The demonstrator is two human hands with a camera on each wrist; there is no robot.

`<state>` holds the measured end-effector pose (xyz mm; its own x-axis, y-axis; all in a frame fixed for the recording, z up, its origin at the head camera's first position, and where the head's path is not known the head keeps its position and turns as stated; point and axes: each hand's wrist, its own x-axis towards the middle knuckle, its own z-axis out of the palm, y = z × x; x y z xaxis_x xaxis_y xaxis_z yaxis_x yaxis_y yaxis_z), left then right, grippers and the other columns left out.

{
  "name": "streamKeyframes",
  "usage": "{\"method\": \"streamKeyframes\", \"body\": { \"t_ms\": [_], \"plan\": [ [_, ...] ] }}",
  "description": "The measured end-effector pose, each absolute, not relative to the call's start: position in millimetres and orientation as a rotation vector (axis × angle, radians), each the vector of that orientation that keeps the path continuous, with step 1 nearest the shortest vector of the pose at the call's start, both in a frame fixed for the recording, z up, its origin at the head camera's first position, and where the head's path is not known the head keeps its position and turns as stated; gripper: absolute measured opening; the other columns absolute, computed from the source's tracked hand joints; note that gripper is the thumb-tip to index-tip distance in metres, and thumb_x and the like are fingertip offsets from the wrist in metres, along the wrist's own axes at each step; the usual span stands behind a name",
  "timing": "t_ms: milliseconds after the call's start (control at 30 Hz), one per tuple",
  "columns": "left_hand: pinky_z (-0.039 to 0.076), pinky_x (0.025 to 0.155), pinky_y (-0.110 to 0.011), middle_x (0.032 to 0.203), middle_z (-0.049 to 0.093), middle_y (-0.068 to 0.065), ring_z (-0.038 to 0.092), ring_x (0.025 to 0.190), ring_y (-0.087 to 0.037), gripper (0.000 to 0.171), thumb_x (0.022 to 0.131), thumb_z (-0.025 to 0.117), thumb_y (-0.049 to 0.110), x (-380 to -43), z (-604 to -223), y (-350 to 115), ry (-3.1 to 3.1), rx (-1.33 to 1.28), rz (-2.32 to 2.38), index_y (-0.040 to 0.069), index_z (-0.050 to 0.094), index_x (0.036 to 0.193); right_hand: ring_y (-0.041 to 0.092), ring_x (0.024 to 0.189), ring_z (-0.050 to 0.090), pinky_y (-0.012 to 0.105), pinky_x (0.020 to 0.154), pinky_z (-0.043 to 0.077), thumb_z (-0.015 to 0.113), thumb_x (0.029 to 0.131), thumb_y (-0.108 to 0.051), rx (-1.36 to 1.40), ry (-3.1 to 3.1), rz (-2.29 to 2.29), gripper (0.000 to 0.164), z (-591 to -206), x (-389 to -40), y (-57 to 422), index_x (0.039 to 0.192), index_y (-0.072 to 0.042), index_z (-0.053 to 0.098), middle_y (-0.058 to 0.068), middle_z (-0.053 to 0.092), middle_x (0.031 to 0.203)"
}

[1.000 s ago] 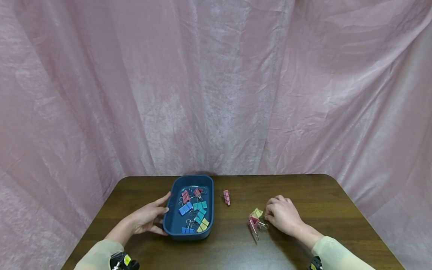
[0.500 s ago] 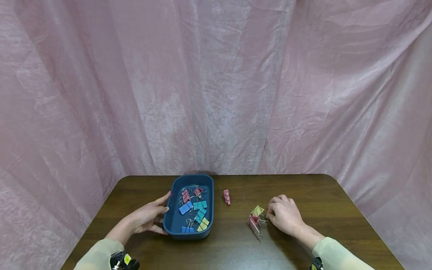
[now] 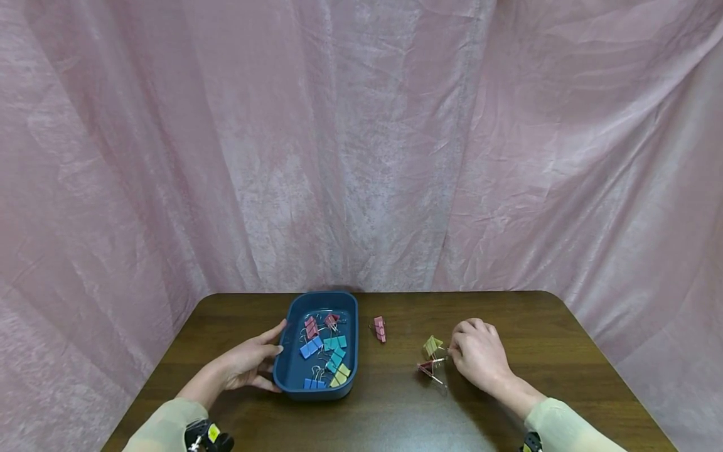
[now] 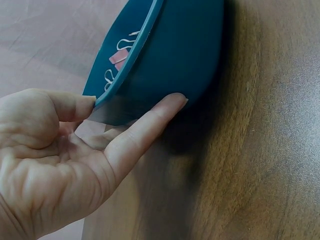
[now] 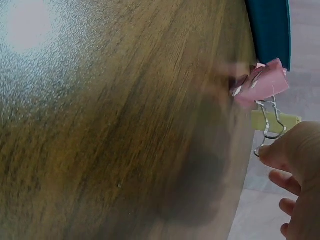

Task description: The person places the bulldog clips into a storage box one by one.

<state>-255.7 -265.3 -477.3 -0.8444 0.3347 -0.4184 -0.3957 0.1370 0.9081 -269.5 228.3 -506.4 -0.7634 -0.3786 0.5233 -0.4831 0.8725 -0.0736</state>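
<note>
In the head view my left hand (image 3: 245, 365) holds the left side of a blue box (image 3: 290, 370). The left wrist view has one digit at the rim and a finger along the outer wall. Inside lie several binder clips: pink, blue, teal and yellow. My right hand (image 3: 480, 356) pinches a wire handle beside a yellow binder clip (image 3: 432, 346) and a pink binder clip (image 3: 427, 367). These two hang close together, their handles apparently linked. In the right wrist view the thumb presses the wire handle (image 5: 267, 131); which clip it belongs to is hard to tell.
One more pink binder clip (image 3: 380, 329) lies on the wooden table (image 3: 565, 370), just right of the box. A pink curtain (image 3: 361, 157) hangs behind the table's far edge.
My right hand has shifted slightly up and right. The yellow clip has moved with it, and the pink clip has turned, its handles now pointing right. The left hand and box stay put.
</note>
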Motion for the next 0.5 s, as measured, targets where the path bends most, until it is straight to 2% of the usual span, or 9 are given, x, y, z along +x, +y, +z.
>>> {"method": "streamKeyframes", "body": {
  "t_ms": [267,500],
  "plan": [
    [0.055,0.078,-0.066,0.148,0.034,-0.04,0.063,0.112,-0.049,0.071,0.109,0.045,0.015,-255.1,-476.9,-266.1,1.866,-0.059,1.768,0.024,0.004,0.166,0.034,0.101,0.058,0.056,0.087,0.045,0.08,0.07,-0.007,0.685,-2.378,0.287,0.018,-507.0,-273.1,227.4,0.069,-0.016,0.064,0.0,0.064,0.091],
    [0.056,0.078,-0.066,0.146,0.037,-0.04,0.063,0.112,-0.048,0.072,0.109,0.046,0.015,-255.2,-477.8,-265.9,1.868,-0.047,1.77,0.024,0.003,0.166,0.034,0.1,0.059,0.056,0.087,0.045,0.081,0.071,-0.007,0.657,-2.38,0.324,0.019,-508.7,-272.9,225.6,0.069,-0.017,0.065,-0.001,0.065,0.09]
  ]
}}
